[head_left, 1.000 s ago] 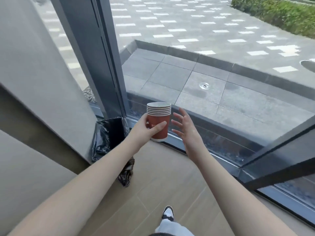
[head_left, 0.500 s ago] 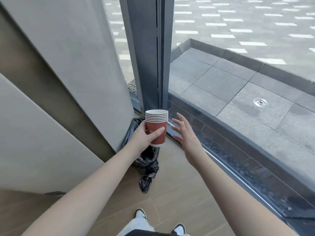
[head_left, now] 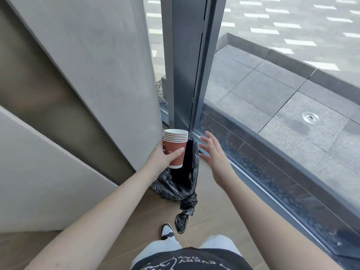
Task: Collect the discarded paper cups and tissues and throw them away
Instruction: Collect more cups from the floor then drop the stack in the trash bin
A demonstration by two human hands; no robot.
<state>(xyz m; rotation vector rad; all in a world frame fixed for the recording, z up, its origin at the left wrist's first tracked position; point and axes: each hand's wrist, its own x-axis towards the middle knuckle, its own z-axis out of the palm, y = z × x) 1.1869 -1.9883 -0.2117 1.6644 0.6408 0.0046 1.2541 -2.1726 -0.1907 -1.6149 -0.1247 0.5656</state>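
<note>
My left hand [head_left: 165, 155] grips a stack of several red paper cups [head_left: 175, 147] with white rims, held upright. Directly below and behind the stack stands a black bin bag [head_left: 183, 184] on the floor, its mouth dark and open toward the cups, with a knotted tail trailing toward my feet. My right hand [head_left: 213, 152] hovers just right of the bag's top edge, fingers spread and straight, holding nothing. No tissues are visible.
A grey wall panel [head_left: 97, 75] stands close on the left. A dark metal window post [head_left: 187, 65] rises behind the bag, with glass and its low sill [head_left: 272, 182] running along the right. My shoe [head_left: 166, 230] is on the wooden floor near the bag's tail.
The view has swung left and down, bringing the black bag under my hands. The cup stack now sits over the bag's mouth, and my right hand has come down beside the bag's edge.
</note>
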